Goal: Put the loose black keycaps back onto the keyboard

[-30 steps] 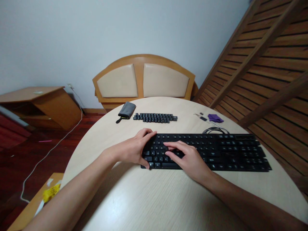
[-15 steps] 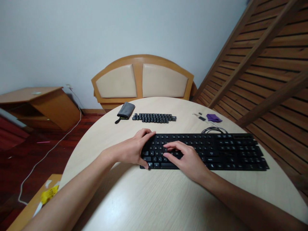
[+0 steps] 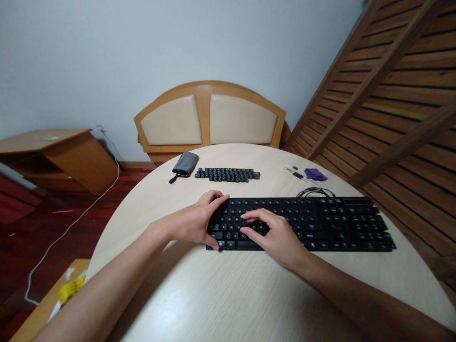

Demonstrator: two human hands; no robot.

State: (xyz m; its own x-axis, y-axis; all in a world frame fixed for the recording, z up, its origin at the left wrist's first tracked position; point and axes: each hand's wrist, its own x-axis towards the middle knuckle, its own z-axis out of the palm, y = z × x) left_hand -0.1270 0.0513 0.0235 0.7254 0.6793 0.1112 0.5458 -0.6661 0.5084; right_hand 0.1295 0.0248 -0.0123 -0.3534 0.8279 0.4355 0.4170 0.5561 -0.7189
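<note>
- Keyboard [image 3: 309, 219] lies on the desk [image 3: 228, 294], partly hidden.
- Left hand [image 3: 198, 218] grips its left end.
- Right hand [image 3: 276, 235] half-curls over it; whether it pinches anything, I cannot tell.

Keyboard [image 3: 342, 230]: black, flat on round table [image 3: 199, 294], many key stems exposed. Left hand [image 3: 199, 218]: braced round keyboard's left end, thumb at near edge. Right hand [image 3: 280, 235]: over keys, thumb and forefinger bent; contents unclear. Keycaps [image 3: 228, 175]: black, rowed beyond keyboard. Pouch [image 3: 185, 164]: grey, left of keycaps. Cloth [image 3: 316, 175]: purple, near coiled cable [image 3: 315, 189]. Padded headboard [image 3: 204, 118]: behind table.
</note>
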